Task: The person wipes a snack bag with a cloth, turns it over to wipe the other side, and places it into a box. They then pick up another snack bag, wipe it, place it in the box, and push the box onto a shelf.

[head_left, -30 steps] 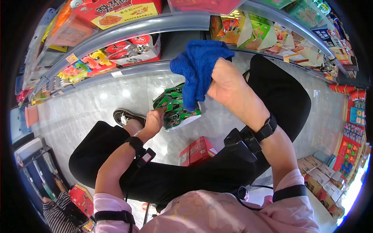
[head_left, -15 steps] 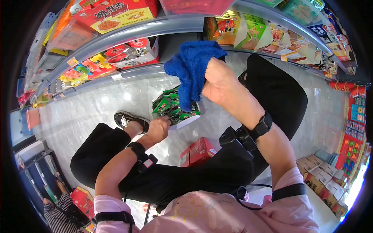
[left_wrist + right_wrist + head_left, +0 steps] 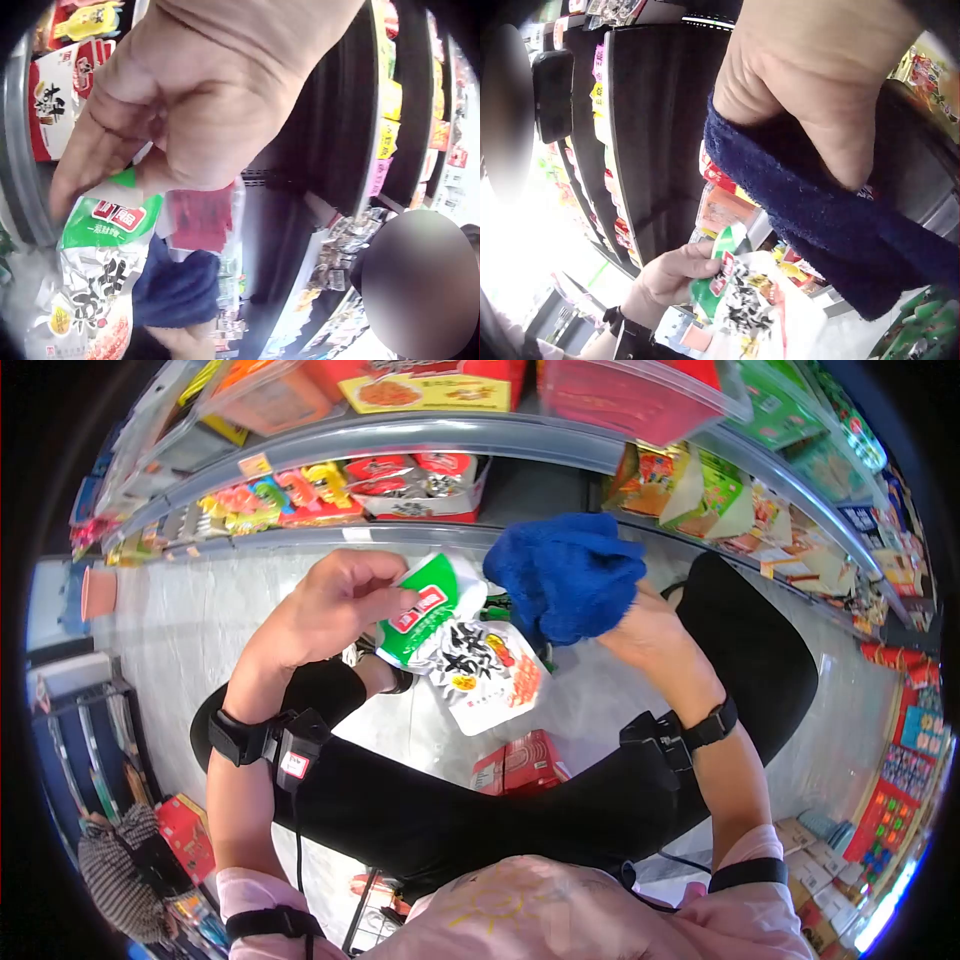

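My left hand (image 3: pixel 335 605) pinches a snack packet (image 3: pixel 485 675) by its green top end, thumb and fingers on either side. The packet has a silver-white body with black lettering and a food picture, and hangs toward the lower right in the head view. Bunched in my right hand (image 3: pixel 640 622) is a blue cloth (image 3: pixel 565 575), close beside the packet. In the right wrist view the cloth (image 3: pixel 810 202) drapes over the fingers, hiding most of them. Below the cloth are several green packets (image 3: pixel 922 326), mostly hidden behind the cloth and the held packet in the head view.
A shelf edge (image 3: pixel 330 540) runs across in front, with a box of red packets (image 3: pixel 420 490) and colourful toy-shaped packs (image 3: pixel 275 495) on it. A dark gap (image 3: pixel 545 492) lies right of that box. A red box (image 3: pixel 520 762) stands on the floor between the legs.
My left hand has risen from the box of green packets with one packet, moving up and left. The right hand with the cloth has shifted right and lower in the head view.
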Demonstrator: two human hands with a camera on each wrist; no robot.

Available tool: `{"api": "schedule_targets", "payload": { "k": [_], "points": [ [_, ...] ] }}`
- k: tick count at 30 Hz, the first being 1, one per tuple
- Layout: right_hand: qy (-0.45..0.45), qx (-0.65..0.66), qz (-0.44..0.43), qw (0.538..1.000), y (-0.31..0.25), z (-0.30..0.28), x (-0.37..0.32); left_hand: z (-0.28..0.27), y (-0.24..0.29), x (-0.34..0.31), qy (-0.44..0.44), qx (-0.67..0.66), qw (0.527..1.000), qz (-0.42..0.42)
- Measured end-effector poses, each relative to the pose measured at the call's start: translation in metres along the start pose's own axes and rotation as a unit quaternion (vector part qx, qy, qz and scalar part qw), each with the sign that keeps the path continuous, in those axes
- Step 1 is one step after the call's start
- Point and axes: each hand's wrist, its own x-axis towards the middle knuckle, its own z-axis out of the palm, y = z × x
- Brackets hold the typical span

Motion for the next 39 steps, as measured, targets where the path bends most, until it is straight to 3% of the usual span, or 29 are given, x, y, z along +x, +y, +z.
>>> {"api": "schedule_targets", "payload": {
  "k": [1,3,9,16,17,18,19,20,21,23,24,29,30,31,33,34,35,37,38,39],
  "points": [
    [-0.007,-0.005,0.006,1.000,0.005,-0.002,0.002,0.000,0.006,-0.003,0.009,-0.006,1.000,-0.002],
    [0.011,-0.101,-0.126,0.987,0.025,-0.012,0.009,0.002,0.015,-0.006,-0.041,-0.048,0.998,0.019],
    [-0.057,-0.222,-0.041,0.973,0.066,-0.005,0.009,-0.001,0.014,-0.005,-0.025,-0.003,0.999,0.020],
    [-0.089,-0.352,0.046,0.931,0.071,0.017,0.014,0.014,0.008,0.002,0.074,0.021,0.997,0.017],
    [-0.088,-0.352,0.046,0.931,0.079,0.015,0.016,0.015,0.010,0.001,0.073,0.020,0.997,0.019],
    [-0.061,-0.230,0.040,0.970,0.090,0.010,0.019,0.015,0.015,-0.001,0.086,0.048,0.995,0.023],
    [-0.033,-0.105,0.032,0.993,0.096,0.006,0.020,0.016,0.021,-0.004,0.098,0.075,0.992,0.027],
    [-0.078,-0.370,-0.121,0.918,0.071,0.020,0.014,0.017,0.029,-0.008,0.086,0.074,0.992,0.051],
    [-0.078,-0.371,-0.121,0.917,0.070,0.018,0.013,0.020,0.025,-0.006,0.086,0.074,0.992,0.052],
    [-0.056,-0.373,-0.146,0.915,0.069,0.016,0.011,0.026,0.016,-0.002,0.176,0.120,0.967,0.141],
    [-0.046,-0.373,-0.158,0.913,0.068,0.015,0.010,0.024,0.018,-0.003,0.162,0.111,0.974,0.114],
    [0.004,-0.374,-0.224,0.900,0.068,0.009,0.005,0.023,0.020,-0.003,0.183,0.097,0.969,0.138],
    [-0.019,-0.034,-0.075,0.996,0.070,0.008,0.004,0.023,0.020,-0.003,0.204,0.088,0.964,0.148],
    [-0.020,-0.035,-0.075,0.996,0.067,0.010,0.004,0.022,0.019,-0.003,0.205,0.088,0.963,0.149],
    [-0.035,0.202,-0.024,0.978,0.058,0.018,0.005,0.020,0.018,-0.003,0.217,0.029,0.961,0.167],
    [-0.105,0.087,-0.151,0.979,0.075,0.002,0.011,0.020,0.016,-0.002,0.227,-0.008,0.959,0.171],
    [-0.105,0.086,-0.151,0.979,0.073,0.000,0.009,0.020,0.017,-0.002,0.227,-0.009,0.959,0.171],
    [0.029,-0.052,-0.065,0.996,0.069,-0.002,0.006,0.020,0.021,-0.004,0.277,-0.032,0.937,0.211],
    [0.036,0.145,-0.003,0.989,0.058,0.014,0.005,0.018,0.017,0.001,0.342,0.056,0.901,0.260],
    [0.035,0.144,-0.003,0.989,0.059,0.014,0.006,0.019,0.015,0.002,0.343,0.055,0.901,0.260]
  ]
}}
